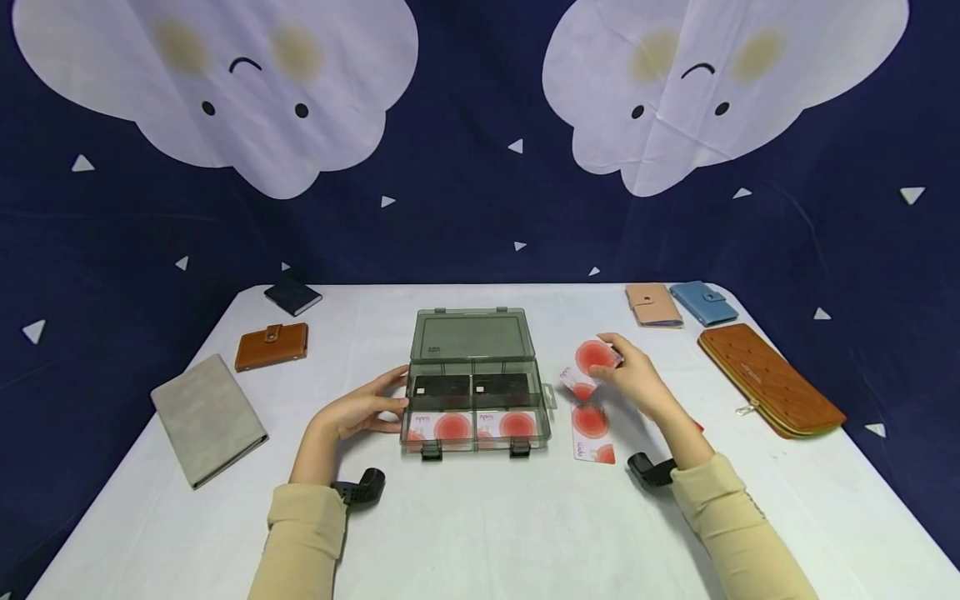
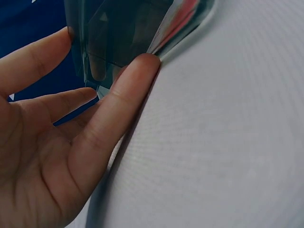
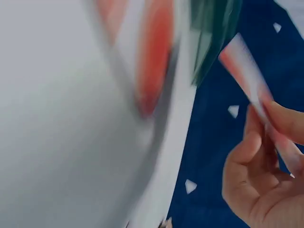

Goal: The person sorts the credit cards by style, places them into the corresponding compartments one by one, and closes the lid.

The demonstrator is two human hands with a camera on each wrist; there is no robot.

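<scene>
A translucent grey-green divided box [image 1: 474, 447] stands with its lid [image 1: 472, 337] raised. Black cards [image 1: 502, 387] lie in the two back compartments, white-and-red cards [image 1: 444, 426] in the two front ones. My left hand [image 1: 367, 407] touches the box's left wall; the left wrist view shows the thumb [image 2: 123, 97] at the lower edge and the fingers stretched along the side. To the right of the box, my right hand [image 1: 637, 379] pinches a white-and-red card [image 3: 249, 71] between thumb and fingers, tilted above the table. Just below it, another such card [image 1: 592, 435] lies on the cloth.
At left are a grey notebook [image 1: 210, 421], a brown card holder [image 1: 272, 346] and a small black book [image 1: 293, 296]. At right lie a pink card holder [image 1: 653, 305], a blue one [image 1: 703, 302] and a brown zip wallet [image 1: 768, 379]. Red [image 1: 699, 425] shows beside the right forearm.
</scene>
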